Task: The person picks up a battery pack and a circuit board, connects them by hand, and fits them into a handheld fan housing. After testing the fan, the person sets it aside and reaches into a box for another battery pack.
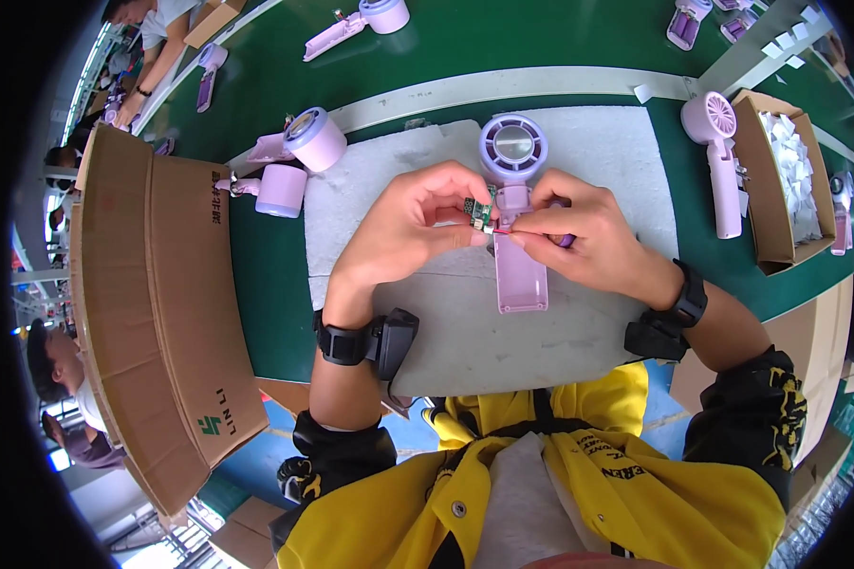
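At frame centre: a person in a yellow-and-black top works over a grey foam mat (pixel 598 161) on a green bench (pixel 256 275).
Large box: an open brown cardboard carton (pixel 152 313) fills the left of the frame, tilted on its side.
Right-hand box: a smaller cardboard box (pixel 773 180) at the right holds white slips, with a finished pink fan (pixel 721 156) lying just beside it.
Spare parts: lilac fan heads (pixel 299 156) lie at the mat's upper-left corner; more pink housings sit along the top edge, near another worker at the upper left.
Workpiece: a lilac handheld fan housing (pixel 517 218) lies on the mat, round grille head toward the top of the frame, open handle shell pointing down.
Left hand: the left hand (pixel 417 223) has thumb and forefinger pressed together on a small green circuit board (pixel 481 211), held just above the neck of the housing.
Right hand: the right hand (pixel 588 228) pinches a thin red wire (pixel 503 229) at the board's lower edge; something dark purple shows under its fingers, too hidden to identify.
Step in hand: judging from this, the board and its lead are being arranged for seating into the handle.
Next move: it likely calls for keeping the wire clear while lowering the board squarely into the shell, with light pressure only.
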### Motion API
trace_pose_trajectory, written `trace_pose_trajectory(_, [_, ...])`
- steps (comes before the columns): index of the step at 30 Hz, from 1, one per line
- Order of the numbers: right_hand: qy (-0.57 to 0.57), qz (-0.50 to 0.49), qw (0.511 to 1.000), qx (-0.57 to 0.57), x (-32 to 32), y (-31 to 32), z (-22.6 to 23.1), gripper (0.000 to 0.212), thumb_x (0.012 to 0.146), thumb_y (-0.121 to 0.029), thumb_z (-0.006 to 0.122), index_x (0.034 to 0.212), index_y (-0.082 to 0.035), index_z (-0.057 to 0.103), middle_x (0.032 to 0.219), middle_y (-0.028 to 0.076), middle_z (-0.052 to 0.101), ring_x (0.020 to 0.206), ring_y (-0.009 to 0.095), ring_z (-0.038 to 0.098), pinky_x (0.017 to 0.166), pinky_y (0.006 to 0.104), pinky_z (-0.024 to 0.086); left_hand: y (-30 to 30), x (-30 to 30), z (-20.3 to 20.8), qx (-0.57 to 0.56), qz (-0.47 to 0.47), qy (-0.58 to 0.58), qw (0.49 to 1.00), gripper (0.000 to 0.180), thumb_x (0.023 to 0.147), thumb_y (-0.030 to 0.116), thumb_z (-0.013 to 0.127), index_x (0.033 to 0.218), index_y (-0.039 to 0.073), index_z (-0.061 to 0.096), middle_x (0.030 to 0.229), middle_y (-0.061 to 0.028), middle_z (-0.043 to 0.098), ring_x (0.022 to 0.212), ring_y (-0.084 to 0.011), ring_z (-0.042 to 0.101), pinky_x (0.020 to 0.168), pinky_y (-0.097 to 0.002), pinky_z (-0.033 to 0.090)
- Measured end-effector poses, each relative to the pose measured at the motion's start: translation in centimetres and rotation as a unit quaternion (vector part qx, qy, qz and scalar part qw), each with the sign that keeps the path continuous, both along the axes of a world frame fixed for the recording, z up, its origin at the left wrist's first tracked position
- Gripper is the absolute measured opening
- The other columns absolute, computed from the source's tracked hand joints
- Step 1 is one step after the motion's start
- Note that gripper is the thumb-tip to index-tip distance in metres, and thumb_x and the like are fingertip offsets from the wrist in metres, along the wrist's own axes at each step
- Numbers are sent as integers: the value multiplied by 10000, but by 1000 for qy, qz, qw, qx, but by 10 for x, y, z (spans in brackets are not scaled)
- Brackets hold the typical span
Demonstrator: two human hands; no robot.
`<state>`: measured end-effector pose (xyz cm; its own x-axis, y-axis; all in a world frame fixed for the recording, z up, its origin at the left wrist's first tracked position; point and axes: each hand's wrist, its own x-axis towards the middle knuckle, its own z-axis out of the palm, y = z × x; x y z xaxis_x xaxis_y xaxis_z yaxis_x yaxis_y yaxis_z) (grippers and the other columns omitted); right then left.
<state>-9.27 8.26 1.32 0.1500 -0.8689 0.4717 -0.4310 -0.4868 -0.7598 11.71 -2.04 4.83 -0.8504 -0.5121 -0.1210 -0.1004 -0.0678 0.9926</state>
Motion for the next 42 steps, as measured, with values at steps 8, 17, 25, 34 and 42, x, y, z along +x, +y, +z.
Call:
trace_pose_trajectory(8, [-12, -16, 1000, 16, 0, 1, 0, 116, 770, -24, 767, 881, -29, 733, 827, 51, 553, 573, 111, 518, 508, 255, 406, 1, -2, 7, 40, 23, -29, 998, 343, 771, -145, 697, 1056, 17, 596, 1016, -31, 640, 957, -111, 627, 855, -267, 530])
trace_pose_trajectory(17, [-15, -22, 1000, 15, 1, -1, 2, 96, 780, -23, 758, 869, -16, 722, 821, 53, 560, 573, 111, 514, 511, 255, 402, 3, -2, 1, 9, 31, 5, 999, 311, 766, -145, 713, 1015, 8, 607, 1003, -38, 637, 949, -120, 631, 861, -278, 541])
trace_pose_trajectory(25, [-37, -12, 999, 35, -1, -1, 3, 79, 785, -34, 757, 839, -6, 706, 799, 54, 559, 581, 124, 518, 519, 270, 404, 6, -5, -2, -39, 33, 33, 998, 291, 763, -147, 719, 995, -5, 615, 986, -40, 634, 912, -126, 643, 834, -276, 552])
trace_pose_trajectory(34, [37, 5, 999, -10, -3, 0, 3, 108, 790, -15, 723, 865, 7, 648, 826, 78, 570, 600, 173, 554, 526, 286, 427, 10, -8, 3, -38, 53, -13, 998, 330, 778, -134, 660, 1087, -16, 671, 988, -71, 682, 893, -138, 655, 802, -271, 563])
trace_pose_trajectory(42, [24, -86, 996, -20, 7, 0, 6, 366, 753, -20, 745, 1082, -41, 586, 918, 98, 594, 706, 235, 631, 607, 303, 518, 17, -15, 5, -74, 69, -38, 994, 320, 773, -110, 632, 1076, -16, 672, 988, -91, 697, 898, -147, 674, 851, -291, 565])
